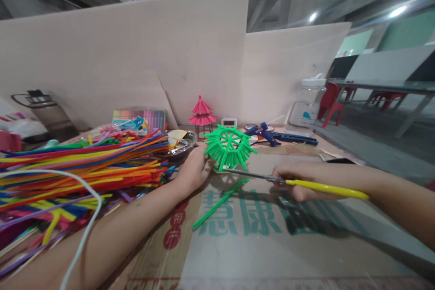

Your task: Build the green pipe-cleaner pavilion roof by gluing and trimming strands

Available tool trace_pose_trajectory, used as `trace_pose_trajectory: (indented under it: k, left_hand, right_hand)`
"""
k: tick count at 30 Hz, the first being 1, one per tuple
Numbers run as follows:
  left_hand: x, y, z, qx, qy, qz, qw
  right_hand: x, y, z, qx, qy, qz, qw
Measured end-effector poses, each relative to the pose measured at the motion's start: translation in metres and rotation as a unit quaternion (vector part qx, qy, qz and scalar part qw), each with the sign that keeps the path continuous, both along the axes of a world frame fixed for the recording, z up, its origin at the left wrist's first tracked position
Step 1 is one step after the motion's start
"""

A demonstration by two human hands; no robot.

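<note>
My left hand (194,168) is closed on the left side of a green pipe-cleaner dome (228,146) that stands on flattened cardboard (258,244). My right hand (299,180) grips yellow-handled scissors (306,184). Their blades point left and reach the dome's lower edge. A loose green pipe cleaner (219,204) lies on the cardboard just in front of the dome, between my two arms.
A big heap of coloured pipe cleaners (81,163) fills the left. Behind the dome stand a small pink pagoda model (202,115), a blue glue gun (265,134) and a clear water jug (306,104). White boards wall off the back. Red chairs stand far right.
</note>
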State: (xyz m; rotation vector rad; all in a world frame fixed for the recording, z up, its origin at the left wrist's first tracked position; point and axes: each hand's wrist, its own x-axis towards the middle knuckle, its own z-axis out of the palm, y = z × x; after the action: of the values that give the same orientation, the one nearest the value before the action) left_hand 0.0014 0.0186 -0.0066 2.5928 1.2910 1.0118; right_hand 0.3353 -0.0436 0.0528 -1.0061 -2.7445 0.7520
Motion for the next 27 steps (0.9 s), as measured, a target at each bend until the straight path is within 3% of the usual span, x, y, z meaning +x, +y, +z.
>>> trace_pose_trajectory:
  k: [5, 8, 11, 16, 19, 22, 24, 27]
  left_hand:
    - [-0.002, 0.006, -0.009, -0.038, -0.062, 0.017, 0.997]
    - [-0.004, 0.006, -0.012, -0.061, -0.06, 0.028, 0.996]
    - [-0.002, 0.001, -0.009, -0.059, -0.022, 0.051, 0.997]
    - [0.004, -0.006, 0.0, -0.041, 0.054, 0.081, 0.994]
    - [0.006, -0.007, 0.002, -0.036, 0.059, 0.074, 0.995]
    - [0.005, -0.005, 0.002, -0.032, 0.051, 0.058, 0.997]
    - [0.004, -0.003, 0.002, -0.019, 0.044, 0.024, 0.999]
    - [0.001, 0.002, -0.002, 0.0, 0.033, 0.004, 0.999]
  right_hand:
    - [-0.019, -0.013, 0.004, -0.134, -0.055, -0.079, 0.986]
    - [-0.027, -0.014, -0.005, -0.036, -0.074, -0.108, 0.991]
    - [-0.026, -0.008, -0.014, 0.066, -0.086, -0.085, 0.99]
    - [-0.023, -0.004, -0.012, 0.059, -0.061, -0.044, 0.995]
    - [-0.029, -0.003, -0.011, 0.075, -0.029, -0.099, 0.992]
    - [-0.03, 0.005, -0.016, 0.167, -0.031, -0.178, 0.969]
    - [-0.021, 0.018, -0.018, 0.231, -0.039, -0.218, 0.947]
    - [0.004, 0.04, -0.018, 0.233, -0.023, -0.286, 0.929]
